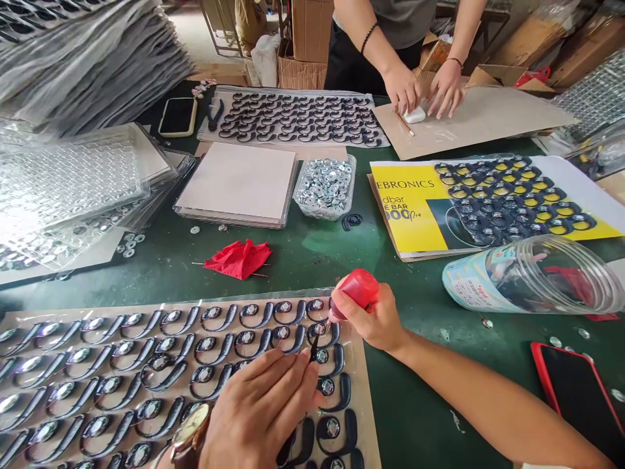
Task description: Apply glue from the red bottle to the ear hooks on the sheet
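Note:
Rows of black hook-shaped earpieces [215,316], each with a round silvery disc, lie on a plastic-covered brown sheet [364,404]. Over the sheet's right part, my left hand [261,404] is closed around dark, pointed tweezers [314,348], and their tip meets an earpiece near the upper right corner. Just above that tip, my right hand [383,319] grips a red squeeze bottle [360,286], its nozzle tilted down toward the same earpiece. A watch [193,423] is on my left wrist. The fingers of my left hand partly cover the earpieces below.
A crumpled red cloth [237,259] lies beyond the sheet. Behind it stand a clear tub of metal discs [326,185] and stacked boards [239,179]. A clear jar [527,277] and red-cased phone [576,391] lie rightward. Across the table, a co-worker's hands [424,94] touch a board.

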Available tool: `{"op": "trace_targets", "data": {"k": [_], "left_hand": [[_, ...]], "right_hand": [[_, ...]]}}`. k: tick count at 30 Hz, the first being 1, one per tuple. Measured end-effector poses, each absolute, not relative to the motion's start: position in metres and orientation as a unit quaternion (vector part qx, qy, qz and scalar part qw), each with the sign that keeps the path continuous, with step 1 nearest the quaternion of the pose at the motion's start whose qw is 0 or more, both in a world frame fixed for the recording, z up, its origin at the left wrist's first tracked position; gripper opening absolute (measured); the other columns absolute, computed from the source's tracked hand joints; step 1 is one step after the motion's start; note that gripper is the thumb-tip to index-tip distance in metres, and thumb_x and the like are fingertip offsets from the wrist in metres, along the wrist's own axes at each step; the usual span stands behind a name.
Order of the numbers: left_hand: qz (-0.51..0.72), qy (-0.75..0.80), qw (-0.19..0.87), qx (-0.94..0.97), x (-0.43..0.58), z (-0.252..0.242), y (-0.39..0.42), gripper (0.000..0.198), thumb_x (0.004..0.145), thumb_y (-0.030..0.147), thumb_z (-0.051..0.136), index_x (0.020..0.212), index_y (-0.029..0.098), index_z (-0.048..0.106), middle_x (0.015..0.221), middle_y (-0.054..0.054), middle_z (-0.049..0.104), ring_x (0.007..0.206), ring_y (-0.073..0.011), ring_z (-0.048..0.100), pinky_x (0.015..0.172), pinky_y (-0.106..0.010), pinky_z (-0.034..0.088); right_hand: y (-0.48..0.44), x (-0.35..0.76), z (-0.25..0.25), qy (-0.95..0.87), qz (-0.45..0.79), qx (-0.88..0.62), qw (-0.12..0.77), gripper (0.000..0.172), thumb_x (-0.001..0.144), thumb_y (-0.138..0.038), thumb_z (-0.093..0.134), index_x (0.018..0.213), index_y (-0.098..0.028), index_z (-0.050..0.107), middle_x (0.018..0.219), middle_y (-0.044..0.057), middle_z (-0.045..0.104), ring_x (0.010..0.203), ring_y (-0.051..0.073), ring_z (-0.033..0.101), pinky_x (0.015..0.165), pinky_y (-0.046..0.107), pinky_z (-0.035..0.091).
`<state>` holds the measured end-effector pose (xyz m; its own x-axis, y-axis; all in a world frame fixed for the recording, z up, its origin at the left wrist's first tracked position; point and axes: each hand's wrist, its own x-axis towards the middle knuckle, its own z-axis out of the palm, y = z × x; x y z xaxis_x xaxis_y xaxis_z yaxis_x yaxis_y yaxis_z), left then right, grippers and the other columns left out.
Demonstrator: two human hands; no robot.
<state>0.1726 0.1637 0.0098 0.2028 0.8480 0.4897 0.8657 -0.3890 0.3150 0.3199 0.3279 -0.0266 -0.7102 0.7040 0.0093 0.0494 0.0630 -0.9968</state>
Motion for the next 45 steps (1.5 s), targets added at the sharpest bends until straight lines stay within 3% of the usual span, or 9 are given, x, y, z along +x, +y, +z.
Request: {"op": "trace_targets", "data": {"k": [12, 18, 23, 27, 32, 37, 45], "left_hand": [[-0.323, -0.544, -0.047, -0.773, 0.161, 0.009, 0.166, 0.023, 0.091, 0.008, 0.05, 0.107, 0.009, 0.066, 0.098, -0.007, 0.075, 0.091, -0.0168, 0.071, 0.088, -0.03, 0.054], [-0.376, -0.57, -0.117, -0.721, 0.153, 0.01, 0.174, 0.02, 0.089, 0.005, 0.053, 0.104, 0.012, 0.065, 0.094, -0.007, 0.075, 0.078, -0.0127, 0.07, 0.075, -0.025, 0.054], [-0.398, -0.592, -0.134, -0.688, 0.151, 0.009, 0.177, 0.019, 0.091, 0.007, 0.053, 0.102, 0.016, 0.065, 0.09, -0.003, 0.074, 0.073, -0.0113, 0.068, 0.071, -0.024, 0.052], [-0.409, -0.61, -0.124, -0.668, 0.156, 0.009, 0.18, 0.015, 0.091, 0.009, 0.054, 0.095, 0.017, 0.066, 0.083, -0.003, 0.073, 0.07, -0.0128, 0.067, 0.068, -0.026, 0.051], [-0.392, -0.633, -0.114, -0.657, 0.162, 0.011, 0.176, 0.013, 0.091, 0.01, 0.055, 0.092, 0.017, 0.066, 0.081, -0.002, 0.073, 0.068, -0.0126, 0.066, 0.066, -0.026, 0.05], [-0.377, -0.563, -0.053, -0.734, 0.167, 0.013, 0.15, 0.019, 0.09, 0.008, 0.055, 0.105, 0.01, 0.065, 0.095, -0.006, 0.074, 0.082, -0.0145, 0.069, 0.081, -0.03, 0.054], [-0.292, -0.52, 0.042, -0.802, 0.187, 0.006, 0.132, 0.022, 0.097, 0.016, 0.05, 0.102, 0.005, 0.069, 0.099, -0.011, 0.075, 0.089, -0.0194, 0.073, 0.086, -0.032, 0.058]], "right_hand": [[0.326, 0.323, -0.034, -0.663, 0.653, -0.267, 0.252, 0.023, 0.091, -0.036, 0.064, 0.076, -0.019, 0.062, 0.063, 0.002, 0.066, 0.058, 0.017, 0.066, 0.06, 0.029, 0.055], [0.321, 0.324, -0.036, -0.656, 0.677, -0.249, 0.222, 0.021, 0.089, -0.038, 0.066, 0.08, -0.019, 0.063, 0.066, 0.002, 0.068, 0.061, 0.017, 0.068, 0.061, 0.028, 0.057], [0.325, 0.326, -0.021, -0.621, 0.699, -0.248, 0.254, 0.022, 0.089, -0.04, 0.066, 0.082, -0.02, 0.062, 0.066, 0.002, 0.067, 0.06, 0.018, 0.069, 0.059, 0.029, 0.059], [0.331, 0.334, -0.005, -0.593, 0.701, -0.265, 0.294, 0.023, 0.089, -0.043, 0.066, 0.085, -0.02, 0.063, 0.059, -0.001, 0.061, 0.051, 0.015, 0.063, 0.056, 0.029, 0.058], [0.318, 0.34, -0.01, -0.601, 0.68, -0.279, 0.314, 0.019, 0.089, -0.037, 0.068, 0.085, -0.019, 0.065, 0.063, 0.0, 0.065, 0.056, 0.015, 0.066, 0.051, 0.024, 0.054], [0.297, 0.339, -0.026, -0.597, 0.669, -0.251, 0.363, 0.012, 0.088, -0.031, 0.069, 0.086, -0.02, 0.065, 0.062, 0.0, 0.065, 0.054, 0.016, 0.068, 0.054, 0.025, 0.056], [0.293, 0.343, -0.036, -0.623, 0.691, -0.234, 0.283, 0.016, 0.085, -0.031, 0.072, 0.094, -0.019, 0.065, 0.066, 0.003, 0.07, 0.057, 0.018, 0.068, 0.057, 0.029, 0.057]]}}
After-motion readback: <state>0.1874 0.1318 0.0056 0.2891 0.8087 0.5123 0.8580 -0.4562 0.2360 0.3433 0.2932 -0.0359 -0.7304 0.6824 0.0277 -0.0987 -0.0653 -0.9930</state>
